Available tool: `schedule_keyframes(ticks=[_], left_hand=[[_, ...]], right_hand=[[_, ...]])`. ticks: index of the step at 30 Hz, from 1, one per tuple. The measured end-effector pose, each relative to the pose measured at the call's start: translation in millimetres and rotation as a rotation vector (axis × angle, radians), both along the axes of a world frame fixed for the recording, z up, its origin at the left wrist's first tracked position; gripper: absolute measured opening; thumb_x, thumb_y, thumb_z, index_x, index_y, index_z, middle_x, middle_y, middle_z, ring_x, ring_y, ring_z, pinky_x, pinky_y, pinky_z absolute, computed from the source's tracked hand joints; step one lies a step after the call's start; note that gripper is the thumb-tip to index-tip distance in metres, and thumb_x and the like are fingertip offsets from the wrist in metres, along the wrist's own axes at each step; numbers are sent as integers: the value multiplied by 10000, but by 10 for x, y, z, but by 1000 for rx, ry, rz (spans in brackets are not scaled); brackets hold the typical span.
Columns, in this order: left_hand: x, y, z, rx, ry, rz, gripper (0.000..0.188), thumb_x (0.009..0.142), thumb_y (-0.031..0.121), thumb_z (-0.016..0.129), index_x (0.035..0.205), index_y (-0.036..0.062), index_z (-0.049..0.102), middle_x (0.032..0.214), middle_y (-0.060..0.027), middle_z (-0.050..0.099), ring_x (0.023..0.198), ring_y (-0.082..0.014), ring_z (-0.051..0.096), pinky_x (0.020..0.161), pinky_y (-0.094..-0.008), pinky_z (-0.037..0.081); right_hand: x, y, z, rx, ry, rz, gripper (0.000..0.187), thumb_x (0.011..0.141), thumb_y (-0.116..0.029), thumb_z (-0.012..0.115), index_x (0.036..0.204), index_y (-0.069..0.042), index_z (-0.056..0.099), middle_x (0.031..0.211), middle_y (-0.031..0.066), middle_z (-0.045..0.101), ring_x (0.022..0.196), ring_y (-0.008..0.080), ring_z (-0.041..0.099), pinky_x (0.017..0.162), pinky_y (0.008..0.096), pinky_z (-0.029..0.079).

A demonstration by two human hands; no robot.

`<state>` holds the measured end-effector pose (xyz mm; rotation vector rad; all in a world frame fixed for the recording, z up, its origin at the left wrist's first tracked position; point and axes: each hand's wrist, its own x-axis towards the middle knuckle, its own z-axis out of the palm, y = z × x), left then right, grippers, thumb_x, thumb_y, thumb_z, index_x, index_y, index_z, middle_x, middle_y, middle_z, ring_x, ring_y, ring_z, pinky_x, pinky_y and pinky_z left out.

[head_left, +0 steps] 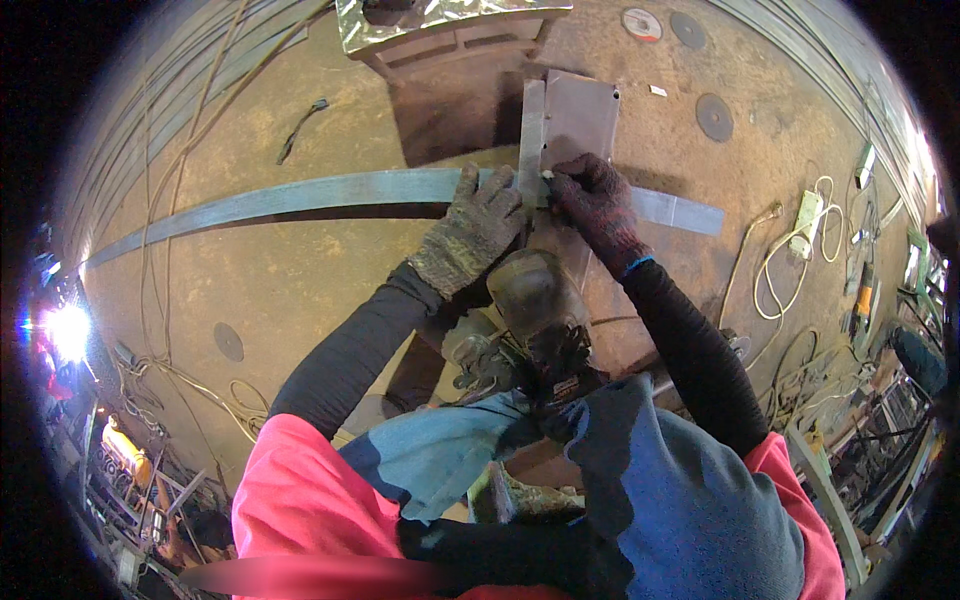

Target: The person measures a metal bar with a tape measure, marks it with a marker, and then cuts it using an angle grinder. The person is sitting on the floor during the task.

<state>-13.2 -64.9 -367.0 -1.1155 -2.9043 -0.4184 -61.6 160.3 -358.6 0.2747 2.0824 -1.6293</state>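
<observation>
My left hand (472, 228), in a grey knit glove, rests on a long flat metal bar (330, 192) with its fingers bent over it; the thumb is hidden. The bar runs left to right and passes beneath a narrow metal strip (532, 115) beside a wider grey metal plate (582, 112) with small holes. My right hand (600, 212), in a dark glove, is closed in a pinch over the plate and strip. A small white piece like chalk (547, 175) shows at its fingertips. Just nearer to me stands a dusty rounded dark object (535, 290), its kind unclear.
Cutting discs (714, 117) lie on the brown surface. A metal stand (460, 35) is at the far side. To the right are a white power strip (805, 225) and looping cords. Cables cross the left side, where a bright light (68, 330) glares.
</observation>
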Motion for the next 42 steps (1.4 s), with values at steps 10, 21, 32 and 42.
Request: schedule_keyframes(ticks=[10, 21, 32, 42], left_hand=[[-1, 3, 32, 0, -15, 0, 385, 889, 183, 622, 1258, 90, 677, 1277, -136, 588, 1438, -372, 447, 1206, -636, 308], [-20, -10, 65, -16, -54, -14, 376, 882, 204, 639, 1244, 111, 684, 1240, -111, 591, 1421, -352, 465, 1195, -628, 329], [-16, 26, 65, -68, 34, -3, 407, 916, 225, 613, 1305, 116, 667, 1288, -128, 575, 1429, -345, 448, 1167, -639, 348], [-18, 47, 103, -98, 4, -2, 370, 934, 239, 609, 1273, 119, 696, 1283, -126, 590, 1421, -350, 449, 1167, -642, 347]], right_hand=[[-15, 10, 16, -45, -17, 11, 177, 973, -192, 754, 1020, -36, 686, 888, 36, 714, 734, 92, 657, 663, 279, 538], [-34, 68, -88, 63, 303, 113, 199, 975, -213, 764, 1057, -45, 696, 919, 53, 716, 737, 94, 667, 661, 286, 566], [-41, 9, 82, -86, -44, -4, 179, 967, -189, 739, 1027, -27, 691, 869, 38, 713, 744, 105, 661, 680, 305, 562], [-63, -4, 61, 55, 6, 48, 241, 938, -218, 739, 1042, -2, 710, 870, 99, 761, 735, 136, 704, 668, 329, 569]])
